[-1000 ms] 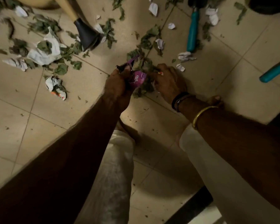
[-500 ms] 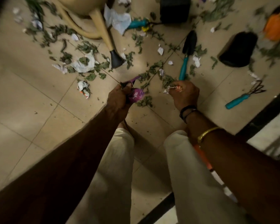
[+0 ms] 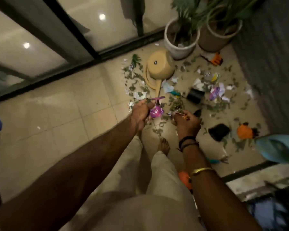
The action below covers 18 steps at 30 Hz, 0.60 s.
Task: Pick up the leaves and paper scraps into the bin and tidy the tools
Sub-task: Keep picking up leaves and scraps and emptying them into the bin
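My left hand (image 3: 141, 112) is closed around a purple wrapper (image 3: 155, 112) and some leaf bits. To its right, my right hand (image 3: 186, 122) grips a small bunch of leaves and paper scraps (image 3: 178, 112). Both hands hang well above the tiled floor. Green leaves (image 3: 133, 77) and white paper scraps (image 3: 168, 87) lie scattered over the floor ahead. A teal-handled hand tool (image 3: 214, 161) lies near my right wrist. A teal object (image 3: 174, 93) lies by a small black pot (image 3: 195, 95).
A beige watering can (image 3: 158, 67) lies tipped among the litter. Two potted plants (image 3: 180, 42) stand at the back by the glass door (image 3: 57, 35). Another black pot (image 3: 218, 131), orange gloves (image 3: 244, 131) and a light blue container (image 3: 280, 151) sit to the right. A wall (image 3: 270, 64) bounds the right.
The view has risen and pulled back from the floor, as I stand up. Both hands came up with their wrapper and scraps still held.
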Motion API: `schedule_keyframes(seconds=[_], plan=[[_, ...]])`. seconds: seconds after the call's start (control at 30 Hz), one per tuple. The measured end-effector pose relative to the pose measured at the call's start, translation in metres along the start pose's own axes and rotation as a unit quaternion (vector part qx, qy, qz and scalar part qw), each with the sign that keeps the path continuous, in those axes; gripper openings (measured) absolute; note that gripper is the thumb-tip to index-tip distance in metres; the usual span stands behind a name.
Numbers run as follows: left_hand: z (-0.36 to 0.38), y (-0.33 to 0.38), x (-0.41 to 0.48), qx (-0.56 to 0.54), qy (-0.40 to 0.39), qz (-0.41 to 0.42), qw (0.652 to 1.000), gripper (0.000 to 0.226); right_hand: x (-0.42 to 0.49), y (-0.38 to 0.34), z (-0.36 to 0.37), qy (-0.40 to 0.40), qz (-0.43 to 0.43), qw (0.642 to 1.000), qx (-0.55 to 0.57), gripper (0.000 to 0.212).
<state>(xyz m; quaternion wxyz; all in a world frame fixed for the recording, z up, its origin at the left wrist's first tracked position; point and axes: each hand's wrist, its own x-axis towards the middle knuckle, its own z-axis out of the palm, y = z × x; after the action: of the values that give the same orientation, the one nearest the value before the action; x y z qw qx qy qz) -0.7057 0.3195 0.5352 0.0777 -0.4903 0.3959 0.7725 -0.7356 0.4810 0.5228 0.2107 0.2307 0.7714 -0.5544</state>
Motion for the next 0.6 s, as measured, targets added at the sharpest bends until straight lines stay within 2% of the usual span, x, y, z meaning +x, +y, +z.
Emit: schedule_keyframes(seconds=[0.13,0.27,0.43,0.6], plan=[[-0.027,0.019,-0.057,-0.116,0.039,0.03,0.992,0.031,-0.052,-0.059,0.01,-0.054,-0.043,0.998,-0.002,0.022],[-0.068,0.04,-0.099,-0.222,0.059,0.072,0.971,0.031,-0.093,-0.094,0.038,-0.134,-0.054,0.989,0.015,0.028],[-0.144,0.052,-0.139,-0.298,0.093,0.129,0.941,0.029,-0.152,-0.109,0.096,-0.219,-0.079,0.972,-0.032,0.034],[-0.243,0.06,-0.172,-0.361,0.119,0.167,0.91,0.015,-0.228,-0.108,0.177,-0.291,-0.099,0.951,-0.037,0.031]])
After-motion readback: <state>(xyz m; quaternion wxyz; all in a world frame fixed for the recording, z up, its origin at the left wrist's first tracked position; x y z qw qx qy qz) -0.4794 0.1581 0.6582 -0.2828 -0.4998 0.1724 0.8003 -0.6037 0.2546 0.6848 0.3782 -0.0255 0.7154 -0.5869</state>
